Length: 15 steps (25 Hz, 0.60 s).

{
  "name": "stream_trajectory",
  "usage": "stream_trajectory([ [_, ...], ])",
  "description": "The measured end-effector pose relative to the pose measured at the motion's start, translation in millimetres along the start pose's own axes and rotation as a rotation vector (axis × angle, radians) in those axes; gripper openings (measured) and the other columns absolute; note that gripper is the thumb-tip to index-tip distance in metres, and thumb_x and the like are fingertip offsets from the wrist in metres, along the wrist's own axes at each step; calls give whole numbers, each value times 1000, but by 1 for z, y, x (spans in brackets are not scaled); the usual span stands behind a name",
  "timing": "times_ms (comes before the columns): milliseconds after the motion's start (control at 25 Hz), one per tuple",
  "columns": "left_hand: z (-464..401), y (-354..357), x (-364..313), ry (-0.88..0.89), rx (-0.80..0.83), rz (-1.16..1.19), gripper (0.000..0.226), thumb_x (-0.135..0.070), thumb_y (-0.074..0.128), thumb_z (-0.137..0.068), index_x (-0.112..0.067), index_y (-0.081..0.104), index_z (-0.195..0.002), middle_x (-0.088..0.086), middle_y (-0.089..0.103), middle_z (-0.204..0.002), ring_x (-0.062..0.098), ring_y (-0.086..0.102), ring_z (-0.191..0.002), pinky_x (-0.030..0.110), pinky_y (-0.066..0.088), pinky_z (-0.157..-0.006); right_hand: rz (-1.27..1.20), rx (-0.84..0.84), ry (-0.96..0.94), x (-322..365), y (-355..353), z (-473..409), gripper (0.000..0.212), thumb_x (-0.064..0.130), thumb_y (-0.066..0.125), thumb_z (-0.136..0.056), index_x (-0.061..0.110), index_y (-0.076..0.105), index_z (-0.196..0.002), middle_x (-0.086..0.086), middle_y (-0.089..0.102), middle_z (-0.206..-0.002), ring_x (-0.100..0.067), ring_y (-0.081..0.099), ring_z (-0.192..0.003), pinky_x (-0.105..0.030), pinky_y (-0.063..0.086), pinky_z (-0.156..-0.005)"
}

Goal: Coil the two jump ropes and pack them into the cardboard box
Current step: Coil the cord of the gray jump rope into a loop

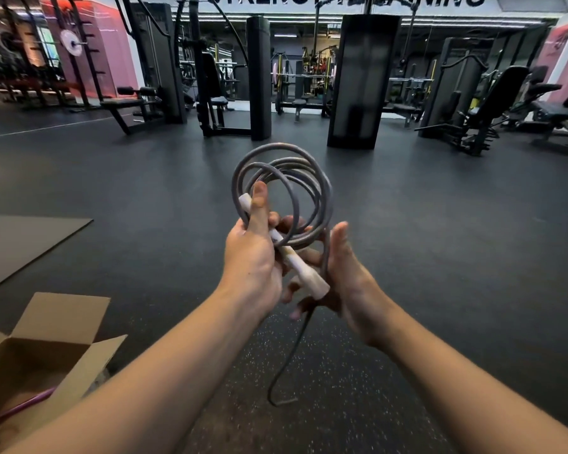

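Above the dark gym floor, the left hand grips a grey jump rope by its pale handle, whose long axis slants from upper left down to lower right; the coils stand upright above the fingers. The right hand, fingers straight, cups the handle's lower end, and a loose tail hangs toward the floor. At lower left sits the open cardboard box (a purple rope shows inside, cut off by the forearm), beside a flat mat
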State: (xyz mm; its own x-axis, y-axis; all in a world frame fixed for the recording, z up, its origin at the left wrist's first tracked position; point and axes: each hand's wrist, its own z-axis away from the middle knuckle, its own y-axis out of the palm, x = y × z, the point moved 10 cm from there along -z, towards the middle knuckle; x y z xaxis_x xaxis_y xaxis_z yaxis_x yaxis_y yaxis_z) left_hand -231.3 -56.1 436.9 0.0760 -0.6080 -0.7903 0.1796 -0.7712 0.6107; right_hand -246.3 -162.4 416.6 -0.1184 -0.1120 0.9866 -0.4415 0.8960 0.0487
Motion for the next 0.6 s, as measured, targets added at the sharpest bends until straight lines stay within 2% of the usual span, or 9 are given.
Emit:
stream_trajectory([
  [80, 4, -10, -2, 82, -122, -87, 42, -54, 67, -91, -15, 56, -83, -3, 61, -71, 18, 68, -61, 40, 63, -63, 7, -68, -36, -1, 13, 2, 76, 67, 72, -79, 21, 49, -134, -9, 71, -97, -22, 62, -59, -31, 51, -49],
  [160, 9, -11, -3, 124, -136, -172, 42, -54, 64, -93, -13, 59, -88, -2, 68, -72, 14, 69, -60, 25, 55, -49, -10, -216, -92, 4, 6, 5, 54, 46, 78, -85, 15, 57, -123, 3, 69, -80, -4, 61, -54, -18, 47, -47],
  [200, 10, -12, 0, 106, -128, -188, 42, -54, 63, -94, -13, 59, -89, 0, 73, -71, 14, 71, -59, 22, 52, -47, -36, -266, -117, 10, 2, 6, 47, 37, 78, -85, 9, 60, -118, 4, 70, -77, -1, 61, -54, -13, 46, -49],
  [280, 11, -13, 8, 41, -103, -252, 43, -55, 63, -94, -12, 59, -90, 4, 79, -73, 19, 73, -64, 26, 49, -51, -64, -294, -140, 23, -1, 10, 28, 18, 75, -89, 0, 64, -107, 2, 68, -68, 0, 58, -46, -9, 42, -46],
  [360, 11, -14, 14, -1, -52, -285, 40, -49, 65, -95, -11, 66, -84, 5, 78, -72, 25, 70, -68, 31, 46, -56, -62, -290, -127, 32, -4, 11, 10, 4, 69, -92, 1, 65, -101, 4, 63, -58, 0, 49, -35, -8, 35, -38],
  [440, 10, -6, 14, 3, 98, -302, 31, -38, 70, -94, -12, 75, -78, 5, 76, -73, 25, 68, -68, 36, 47, -63, -28, -285, -103, 38, -10, 10, 5, -1, 66, -93, 3, 64, -96, 4, 60, -54, 0, 44, -31, -8, 32, -35],
  [480, 9, -1, 10, 22, 203, -320, 21, -32, 74, -91, -12, 76, -89, 3, 78, -79, 23, 69, -73, 39, 48, -71, 11, -276, -93, 40, -15, 8, 6, 0, 66, -94, 6, 64, -94, 1, 59, -55, 0, 41, -32, -9, 31, -34],
  [520, 9, 4, 4, 38, 303, -350, 30, -27, 76, -86, -8, 71, -108, 1, 79, -87, 22, 72, -81, 41, 50, -79, 62, -258, -76, 41, -19, 7, 7, 2, 67, -94, 9, 65, -92, -4, 57, -56, -1, 38, -33, -11, 28, -33],
  [600, 8, 10, -13, 43, 443, -403, 73, -21, 79, -75, -4, 49, -139, 2, 78, -110, 22, 74, -106, 43, 55, -94, 178, -222, -19, 43, -32, 5, 5, 10, 70, -93, 13, 68, -91, -10, 56, -58, -8, 31, -35, -16, 23, -33],
])
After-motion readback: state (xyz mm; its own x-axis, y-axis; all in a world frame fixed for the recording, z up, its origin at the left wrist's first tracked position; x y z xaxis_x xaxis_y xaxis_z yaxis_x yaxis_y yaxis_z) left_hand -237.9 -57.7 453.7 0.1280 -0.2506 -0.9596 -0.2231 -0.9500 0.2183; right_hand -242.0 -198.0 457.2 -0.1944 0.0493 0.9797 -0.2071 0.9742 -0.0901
